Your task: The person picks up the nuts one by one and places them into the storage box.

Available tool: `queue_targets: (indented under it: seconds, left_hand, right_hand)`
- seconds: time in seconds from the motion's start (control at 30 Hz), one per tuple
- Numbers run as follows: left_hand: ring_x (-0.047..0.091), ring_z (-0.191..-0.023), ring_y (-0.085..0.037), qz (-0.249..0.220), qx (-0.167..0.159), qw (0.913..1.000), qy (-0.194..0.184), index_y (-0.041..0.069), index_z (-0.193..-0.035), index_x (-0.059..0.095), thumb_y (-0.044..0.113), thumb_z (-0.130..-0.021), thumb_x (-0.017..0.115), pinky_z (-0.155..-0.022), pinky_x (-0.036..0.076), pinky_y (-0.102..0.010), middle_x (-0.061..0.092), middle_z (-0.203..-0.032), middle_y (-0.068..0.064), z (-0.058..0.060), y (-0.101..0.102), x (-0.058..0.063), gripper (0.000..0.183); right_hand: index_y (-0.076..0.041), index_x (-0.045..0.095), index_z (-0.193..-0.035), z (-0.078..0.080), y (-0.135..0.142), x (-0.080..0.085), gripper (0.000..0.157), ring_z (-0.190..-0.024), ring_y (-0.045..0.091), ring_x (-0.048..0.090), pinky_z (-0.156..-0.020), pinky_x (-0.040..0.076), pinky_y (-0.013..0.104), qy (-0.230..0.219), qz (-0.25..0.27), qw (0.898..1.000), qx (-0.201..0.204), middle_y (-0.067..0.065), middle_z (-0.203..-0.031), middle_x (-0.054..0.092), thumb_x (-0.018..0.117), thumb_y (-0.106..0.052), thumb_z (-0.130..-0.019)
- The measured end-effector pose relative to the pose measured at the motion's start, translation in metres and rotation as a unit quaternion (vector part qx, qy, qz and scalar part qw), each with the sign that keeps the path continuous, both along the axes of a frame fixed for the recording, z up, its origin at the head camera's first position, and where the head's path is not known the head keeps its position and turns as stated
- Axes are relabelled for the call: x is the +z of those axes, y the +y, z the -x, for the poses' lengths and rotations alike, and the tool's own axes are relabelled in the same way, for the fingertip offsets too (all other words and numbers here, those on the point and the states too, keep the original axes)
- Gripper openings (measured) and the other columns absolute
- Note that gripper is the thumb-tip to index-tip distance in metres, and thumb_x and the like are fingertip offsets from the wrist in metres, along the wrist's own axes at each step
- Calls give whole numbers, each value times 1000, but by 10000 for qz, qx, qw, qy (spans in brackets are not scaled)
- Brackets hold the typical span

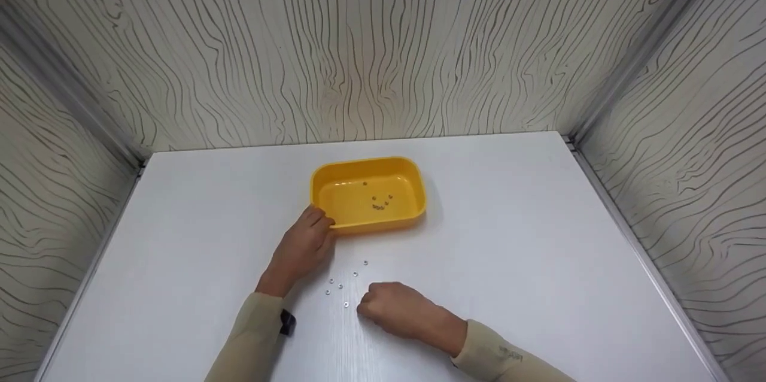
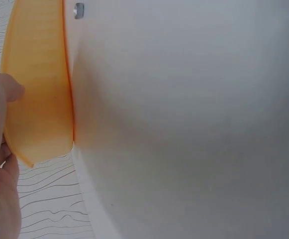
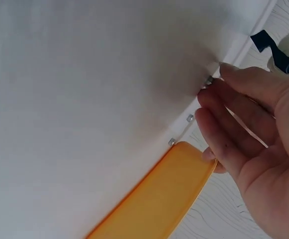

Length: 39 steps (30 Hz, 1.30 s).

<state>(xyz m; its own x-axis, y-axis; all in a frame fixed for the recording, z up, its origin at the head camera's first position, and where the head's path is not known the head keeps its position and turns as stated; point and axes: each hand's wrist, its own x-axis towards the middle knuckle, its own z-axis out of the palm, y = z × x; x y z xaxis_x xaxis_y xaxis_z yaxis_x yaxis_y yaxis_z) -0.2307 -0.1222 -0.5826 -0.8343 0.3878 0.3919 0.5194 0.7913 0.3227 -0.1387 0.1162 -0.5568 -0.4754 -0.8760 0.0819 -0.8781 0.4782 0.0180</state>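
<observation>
A yellow plastic tray [image 1: 371, 228] with rounded corners stands on the white table, several small metal nuts [image 1: 378, 208] lying on its floor. My left hand [image 1: 305, 244] grips its near left corner; in the left wrist view the thumb [image 2: 12, 88] presses the outer wall. More small nuts [image 1: 340, 286] lie scattered on the table between my hands. Just right of them is my right hand [image 1: 398, 310], fingers loosely curled. In the right wrist view, a gap shows between thumb and fingers [image 3: 211, 124], with metal nuts [image 3: 189, 118] beyond the fingertips. I see nothing held there.
The white table [image 1: 508, 238] stretches out on both sides of the tray. Wood-grain patterned panels [image 1: 359, 47] stand behind it and at both sides, joined by metal corner rails [image 1: 640, 47]. A dark strap [image 1: 288, 323] sits at my left cuff.
</observation>
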Motion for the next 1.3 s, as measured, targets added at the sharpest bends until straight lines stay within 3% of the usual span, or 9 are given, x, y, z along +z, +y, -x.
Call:
queue_targets:
  seconds: [0.43, 0.83, 1.1, 1.3]
  left_hand:
    - [58, -103, -18, 10, -129, 9998, 160, 9, -112, 72, 18, -103, 65, -99, 58, -35, 66, -106, -1, 3, 0, 1, 14]
    - [58, -104, -18, 7, -33, 10000, -57, 8, -113, 72, 21, -104, 65, -103, 57, -35, 66, -108, -2, 0, 1, 1, 17]
    - [59, -104, -20, 36, -141, 9998, 159, 6, -112, 72, 19, -103, 66, -103, 58, -36, 67, -108, -4, 2, 1, 2, 17]
    - [59, -106, -19, -1, -106, 9998, 139, 7, -115, 72, 22, -103, 67, -106, 57, -37, 67, -111, -3, 0, 1, 2, 19]
  right_hand:
    - [-20, 81, -98, -1, 1, -2, 16, -81, 5, 67, -74, 54, 16, 393, -418, 9983, 26, -12, -92, 80, 79, -9, -87]
    - [-22, 81, -100, -2, 0, 0, 18, -79, 4, 66, -72, 52, 15, 473, -682, 9965, 100, -13, -92, 80, 78, -10, -87]
    - [-21, 80, -103, 0, 1, 3, 20, -86, 5, 69, -77, 54, 16, 212, -607, 9979, 40, -11, -96, 80, 76, -8, -88]
    - [-18, 81, -110, 9, 2, 4, 27, -95, 5, 73, -86, 58, 19, -458, -209, 9987, -74, -9, -104, 81, 73, -1, -91]
